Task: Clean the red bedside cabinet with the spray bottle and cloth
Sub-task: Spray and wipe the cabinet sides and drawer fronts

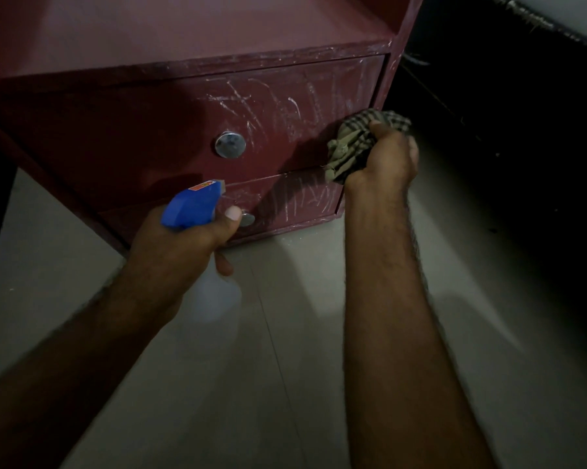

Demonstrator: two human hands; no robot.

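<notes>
The red bedside cabinet (156,130) fills the upper left, with two drawers, each with a round metal knob, and white scuff streaks on the drawer fronts. My left hand (180,242) grips a spray bottle (194,206) with a blue trigger head, its nozzle pointing at the lower drawer; the pale bottle body hangs below my hand. My right hand (385,160) holds a bunched checked cloth (356,143) against the right end of the upper drawer front.
Pale tiled floor (285,367) lies in front of the cabinet. To the right is a dark, shadowed area (505,147) with a light-coloured edge at the top right corner. A dark shape stands at the far left edge.
</notes>
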